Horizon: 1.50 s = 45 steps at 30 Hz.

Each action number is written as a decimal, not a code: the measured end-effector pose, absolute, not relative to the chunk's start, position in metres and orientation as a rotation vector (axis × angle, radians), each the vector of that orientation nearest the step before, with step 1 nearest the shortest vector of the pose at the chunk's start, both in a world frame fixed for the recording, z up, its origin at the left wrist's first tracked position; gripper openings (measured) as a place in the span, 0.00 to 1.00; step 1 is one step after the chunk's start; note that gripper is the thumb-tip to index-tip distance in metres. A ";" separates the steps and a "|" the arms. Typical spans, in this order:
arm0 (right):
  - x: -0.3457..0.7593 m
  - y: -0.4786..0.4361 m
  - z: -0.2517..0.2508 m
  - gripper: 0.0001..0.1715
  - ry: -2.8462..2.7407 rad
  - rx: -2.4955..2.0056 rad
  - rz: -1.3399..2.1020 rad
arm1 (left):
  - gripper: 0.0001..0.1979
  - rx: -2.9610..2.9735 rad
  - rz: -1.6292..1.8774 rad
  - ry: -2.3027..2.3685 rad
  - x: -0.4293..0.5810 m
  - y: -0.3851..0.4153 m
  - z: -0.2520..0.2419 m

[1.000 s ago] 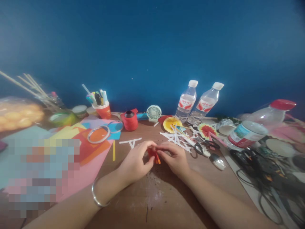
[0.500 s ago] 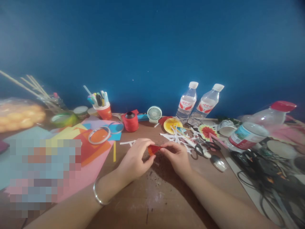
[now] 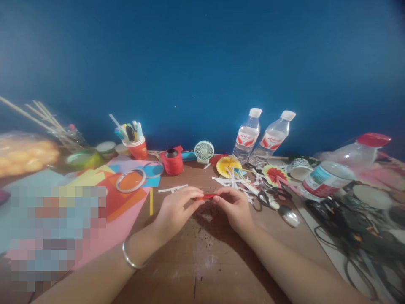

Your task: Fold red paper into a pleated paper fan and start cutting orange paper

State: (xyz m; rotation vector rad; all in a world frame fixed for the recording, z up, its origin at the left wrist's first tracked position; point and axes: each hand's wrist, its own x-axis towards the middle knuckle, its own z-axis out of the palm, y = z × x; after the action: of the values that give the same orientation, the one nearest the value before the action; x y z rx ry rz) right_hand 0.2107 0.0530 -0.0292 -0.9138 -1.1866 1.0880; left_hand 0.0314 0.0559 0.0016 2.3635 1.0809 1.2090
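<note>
My left hand (image 3: 177, 210) and my right hand (image 3: 232, 207) meet over the middle of the brown table (image 3: 205, 257). Both pinch a small folded red paper piece (image 3: 206, 196), which lies nearly flat between my fingertips. A silver bangle (image 3: 128, 258) circles my left wrist. White paper strips (image 3: 172, 188) lie just beyond my left hand. Scissors (image 3: 264, 196) rest to the right of my right hand, among more cut strips.
Coloured paper sheets (image 3: 123, 202) and a tape ring (image 3: 130, 180) lie left. An orange pen cup (image 3: 136, 145), a red ribbon spool (image 3: 172, 161), a small fan (image 3: 204, 150) and two water bottles (image 3: 248, 137) line the blue wall. A tipped bottle (image 3: 338, 169) and black cables (image 3: 351, 228) crowd the right.
The red pleated piece hung fanned downward, then turned sideways, and is now pressed nearly flat between my fingertips. Both hands rose slightly and stayed together.
</note>
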 end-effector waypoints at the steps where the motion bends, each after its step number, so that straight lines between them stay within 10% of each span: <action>1: 0.211 0.053 -0.029 0.04 -1.188 -0.915 1.085 | 0.06 2.356 1.233 1.079 0.031 0.056 0.001; 45: 0.220 0.046 -0.010 0.04 -1.858 -0.805 0.422 | 0.05 2.171 1.316 0.990 0.031 0.049 -0.005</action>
State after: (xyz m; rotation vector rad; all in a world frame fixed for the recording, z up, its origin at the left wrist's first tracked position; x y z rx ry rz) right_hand 0.2199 0.0465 -0.0101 -0.8047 -1.8578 0.4222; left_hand 0.0312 0.0492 -0.0055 2.1713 0.9900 1.3161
